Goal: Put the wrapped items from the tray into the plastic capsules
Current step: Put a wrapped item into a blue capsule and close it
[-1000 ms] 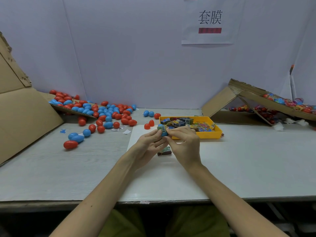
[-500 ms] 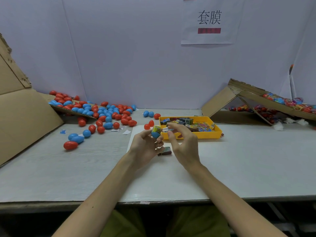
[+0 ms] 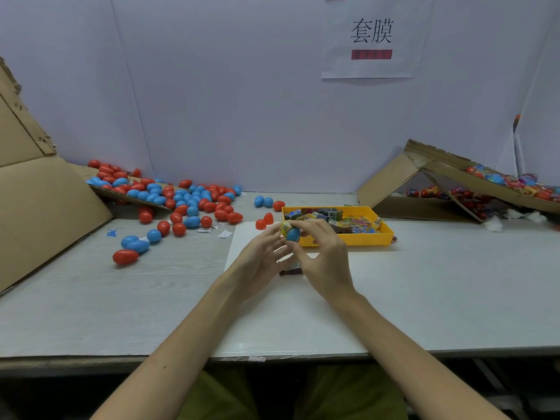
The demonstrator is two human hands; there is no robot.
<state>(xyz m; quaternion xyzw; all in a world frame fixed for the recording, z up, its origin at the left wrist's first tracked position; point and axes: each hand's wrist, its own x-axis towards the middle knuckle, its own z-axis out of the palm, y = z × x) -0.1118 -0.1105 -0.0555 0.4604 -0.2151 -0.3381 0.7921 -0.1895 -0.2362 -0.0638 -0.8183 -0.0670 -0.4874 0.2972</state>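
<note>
Right fingers point(image 3: 309, 227) pinching one blue capsule point(image 3: 292, 235), left fingers point(image 3: 267, 237) spread, one yellow tray point(image 3: 342, 239), two red halves point(image 3: 260, 224).

blue capsule point(image 3: 292, 234), yellow printed wrapper point(image 3: 285, 228); yellow tray point(image 3: 342, 240); red and blue capsules point(image 3: 191, 221); brown cardboard point(image 3: 45, 207).
</note>
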